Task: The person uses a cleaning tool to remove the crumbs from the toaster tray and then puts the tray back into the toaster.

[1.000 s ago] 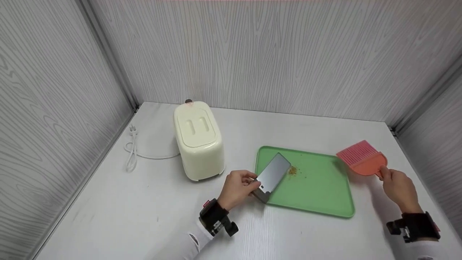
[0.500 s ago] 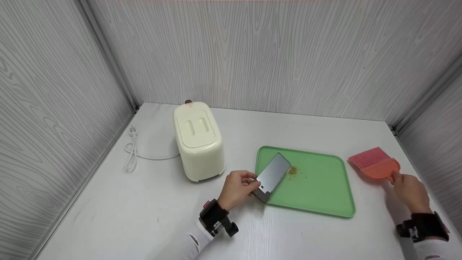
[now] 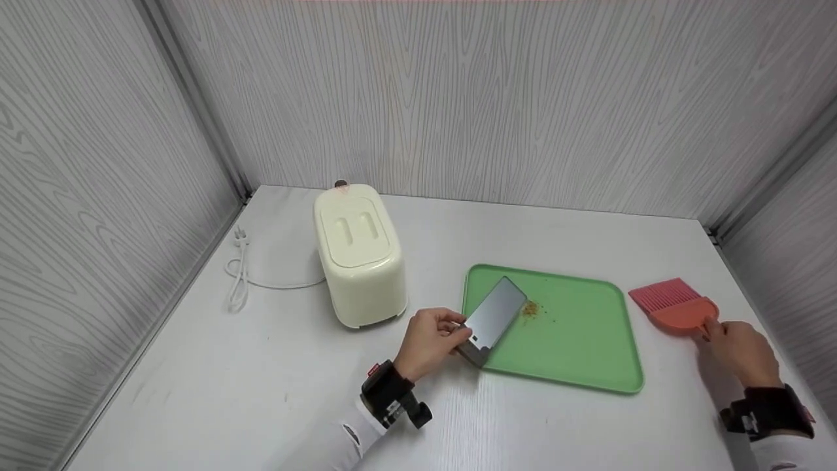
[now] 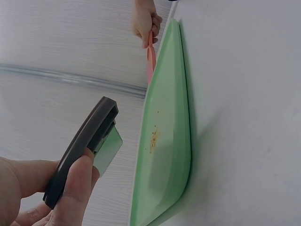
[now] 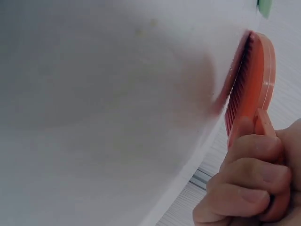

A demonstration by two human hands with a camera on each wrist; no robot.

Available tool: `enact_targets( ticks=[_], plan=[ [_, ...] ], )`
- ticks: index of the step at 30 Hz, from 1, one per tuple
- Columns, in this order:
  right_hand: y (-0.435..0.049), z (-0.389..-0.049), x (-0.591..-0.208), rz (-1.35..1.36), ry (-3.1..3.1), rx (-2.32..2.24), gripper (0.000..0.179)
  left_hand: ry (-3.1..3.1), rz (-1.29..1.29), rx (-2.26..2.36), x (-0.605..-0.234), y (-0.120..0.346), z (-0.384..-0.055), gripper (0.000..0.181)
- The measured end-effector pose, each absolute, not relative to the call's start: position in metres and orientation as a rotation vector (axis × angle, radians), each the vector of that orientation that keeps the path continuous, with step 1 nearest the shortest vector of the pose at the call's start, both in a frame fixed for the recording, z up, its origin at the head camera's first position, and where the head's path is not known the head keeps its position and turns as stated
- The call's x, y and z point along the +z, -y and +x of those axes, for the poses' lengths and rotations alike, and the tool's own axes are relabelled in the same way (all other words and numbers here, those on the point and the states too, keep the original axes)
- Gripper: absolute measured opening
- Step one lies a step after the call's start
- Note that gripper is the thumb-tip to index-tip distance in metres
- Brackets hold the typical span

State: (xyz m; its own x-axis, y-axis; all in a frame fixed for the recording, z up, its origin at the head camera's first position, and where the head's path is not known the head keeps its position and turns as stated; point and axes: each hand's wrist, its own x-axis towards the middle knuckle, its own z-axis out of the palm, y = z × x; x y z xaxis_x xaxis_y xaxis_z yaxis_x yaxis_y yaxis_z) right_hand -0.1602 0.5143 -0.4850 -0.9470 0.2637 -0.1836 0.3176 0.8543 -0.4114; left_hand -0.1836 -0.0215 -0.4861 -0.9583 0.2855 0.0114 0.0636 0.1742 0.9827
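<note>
In the head view my left hand [image 3: 433, 343] pinches the dark end of a flat metal crumb tray [image 3: 495, 313], tilted over the left part of a green tray [image 3: 575, 347]. The left wrist view shows thumb and fingers on its dark grey handle [image 4: 82, 150]. A small heap of brown crumbs [image 3: 530, 309] lies on the green tray by the metal tip. Off the tray's right side, my right hand [image 3: 745, 353] grips the short handle of an orange brush [image 3: 683, 316] with reddish bristles. In the right wrist view those bristles [image 5: 241, 80] are down at the white tabletop.
A cream toaster [image 3: 359, 255] with a lid stands left of the green tray. Its white cord and plug [image 3: 240, 261] lie further left. Grey wood-grain panels [image 3: 458, 98] enclose the white table [image 3: 523, 425] at the back and sides.
My right hand has moved the brush right, away from the green tray, then slightly down toward the table. The left hand and the crumb tray have stayed in place.
</note>
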Motion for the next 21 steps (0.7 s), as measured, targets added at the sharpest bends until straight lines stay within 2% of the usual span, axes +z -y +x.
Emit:
enact_targets(
  ticks=[7,15,21],
  plan=[
    [-0.5111,-0.1568,-0.4827,0.457,-2.889,-0.600,0.061,-2.257,0.338,1.880,-0.4856,0.0213,-0.1832,0.024],
    [-0.5112,-0.1545,-0.4808,0.476,-2.909,-0.550,0.068,-2.246,0.343,1.894,-0.4855,0.0217,-0.1818,0.024],
    [-0.5127,-0.1550,-0.4813,0.497,-2.911,-0.508,0.064,-2.248,0.350,1.898,-0.4852,0.0214,-0.1814,0.024]
  ],
)
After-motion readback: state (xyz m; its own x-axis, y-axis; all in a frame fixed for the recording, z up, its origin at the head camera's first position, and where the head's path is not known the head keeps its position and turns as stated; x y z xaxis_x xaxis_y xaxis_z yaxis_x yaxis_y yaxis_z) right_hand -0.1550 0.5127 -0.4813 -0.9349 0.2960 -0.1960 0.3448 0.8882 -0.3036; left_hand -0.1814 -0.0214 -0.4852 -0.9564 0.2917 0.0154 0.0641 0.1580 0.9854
